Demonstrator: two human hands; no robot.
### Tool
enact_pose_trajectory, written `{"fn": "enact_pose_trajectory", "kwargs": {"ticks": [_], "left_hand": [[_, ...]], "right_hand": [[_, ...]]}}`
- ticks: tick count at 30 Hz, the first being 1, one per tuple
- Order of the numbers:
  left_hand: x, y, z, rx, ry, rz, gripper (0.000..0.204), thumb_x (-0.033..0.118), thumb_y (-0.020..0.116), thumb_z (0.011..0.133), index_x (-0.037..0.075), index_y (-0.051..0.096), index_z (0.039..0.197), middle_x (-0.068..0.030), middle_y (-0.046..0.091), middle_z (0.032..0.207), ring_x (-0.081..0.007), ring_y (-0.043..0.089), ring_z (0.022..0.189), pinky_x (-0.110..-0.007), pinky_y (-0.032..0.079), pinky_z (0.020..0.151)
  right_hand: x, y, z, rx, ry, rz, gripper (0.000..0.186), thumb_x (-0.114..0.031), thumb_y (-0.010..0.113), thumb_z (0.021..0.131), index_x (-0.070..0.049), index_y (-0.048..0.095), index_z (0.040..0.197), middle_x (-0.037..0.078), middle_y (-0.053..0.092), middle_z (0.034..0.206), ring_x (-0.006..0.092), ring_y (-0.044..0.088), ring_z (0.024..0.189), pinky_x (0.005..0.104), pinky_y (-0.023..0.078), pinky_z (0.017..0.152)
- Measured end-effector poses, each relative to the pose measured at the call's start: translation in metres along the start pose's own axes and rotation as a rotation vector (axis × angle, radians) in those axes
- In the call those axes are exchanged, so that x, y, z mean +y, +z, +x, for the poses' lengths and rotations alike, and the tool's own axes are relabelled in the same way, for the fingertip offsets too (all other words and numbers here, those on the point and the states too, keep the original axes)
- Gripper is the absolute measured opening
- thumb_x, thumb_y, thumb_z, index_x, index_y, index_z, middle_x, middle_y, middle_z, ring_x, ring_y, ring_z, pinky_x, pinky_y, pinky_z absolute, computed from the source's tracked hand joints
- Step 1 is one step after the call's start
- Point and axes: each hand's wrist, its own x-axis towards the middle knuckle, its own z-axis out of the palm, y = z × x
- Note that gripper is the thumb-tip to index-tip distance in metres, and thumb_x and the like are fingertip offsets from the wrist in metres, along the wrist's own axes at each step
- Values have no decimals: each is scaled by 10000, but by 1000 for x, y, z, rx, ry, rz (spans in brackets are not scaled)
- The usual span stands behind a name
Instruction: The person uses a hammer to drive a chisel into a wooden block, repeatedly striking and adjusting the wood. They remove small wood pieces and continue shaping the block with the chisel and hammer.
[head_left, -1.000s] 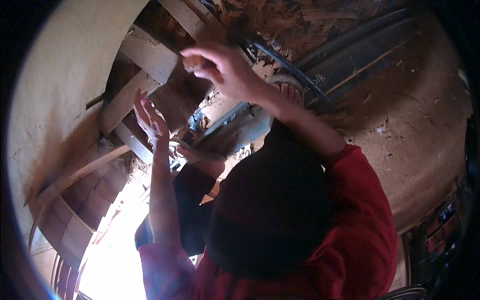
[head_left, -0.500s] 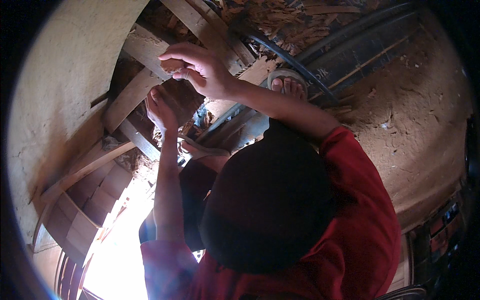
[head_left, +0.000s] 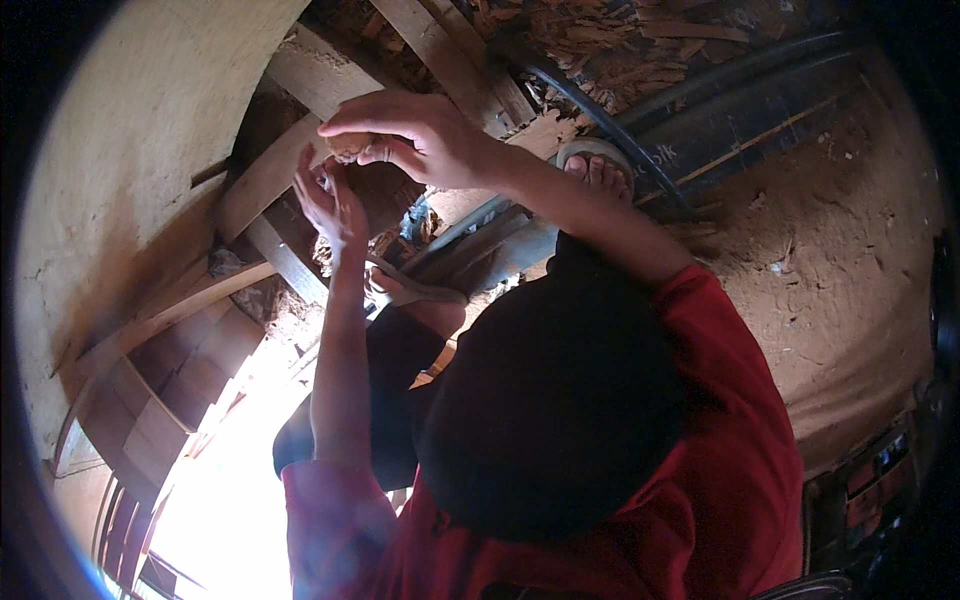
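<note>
My right hand (head_left: 430, 138) grips a small, rough, brown lump (head_left: 348, 146) between thumb and fingers; its exact kind is unclear. Just below it, my left hand (head_left: 332, 208) is raised with fingers apart, its fingertips close to the lump. Whether they touch it I cannot tell. Under both hands lies a dark brown, flat-faced piece (head_left: 385, 192), partly hidden by them and in shadow.
Wooden beams (head_left: 318, 70) cross beyond my hands. Wood shavings (head_left: 590, 50) lie at the far side. A dark bent bar (head_left: 600, 110) runs by my sandalled foot (head_left: 600, 172). Brown dirt (head_left: 800, 270) spreads at right; a pale panel (head_left: 150, 150) rises at left.
My left hand has come away from the edge of the dark brown piece and opened up near the lump. The right hand still holds the lump, now tipped a little lower.
</note>
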Motion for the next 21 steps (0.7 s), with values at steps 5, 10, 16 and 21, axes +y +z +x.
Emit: {"fn": "enact_pose_trajectory", "kwargs": {"ticks": [5, 10, 16, 21], "left_hand": [[40, -29, 25, -301, 424, 91, 733, 267, 827, 880, 9, 515, 1491, -219, 645, 1359, -342, 678, 1201, -423, 527, 1029], [69, -20, 52, -584, 179, 6, 420, 132, 864, 791, 27, 716, 1171, -120, 779, 979, -242, 759, 922, -373, 581, 845], [88, -19, 70, -696, 172, -74, 115, 78, 789, 949, 36, 715, 1026, -9, 721, 887, -64, 642, 817, -263, 533, 760], [93, -24, 77, -738, 123, -79, 110, 52, 790, 933, 31, 696, 986, -1, 720, 877, -59, 637, 799, -250, 521, 737]], "right_hand": [[-6, -20, 13, -159, -126, -414, 459, -192, 788, 909, -291, 722, 1352, 37, 710, 1188, 250, 670, 996, 416, 554, 957], [-15, -38, 18, -339, -20, -407, 465, -217, 761, 950, -258, 686, 1407, 71, 685, 1164, 262, 633, 1074, 416, 540, 977], [-13, -121, -38, -51, 303, -847, 448, -314, 733, 986, -139, 645, 1389, 129, 679, 1196, 313, 678, 1131, 483, 547, 955], [-25, -165, -118, -203, 862, -1242, 381, -331, 785, 918, -101, 654, 1192, 152, 696, 1106, 373, 710, 1008, 502, 578, 842]]}}
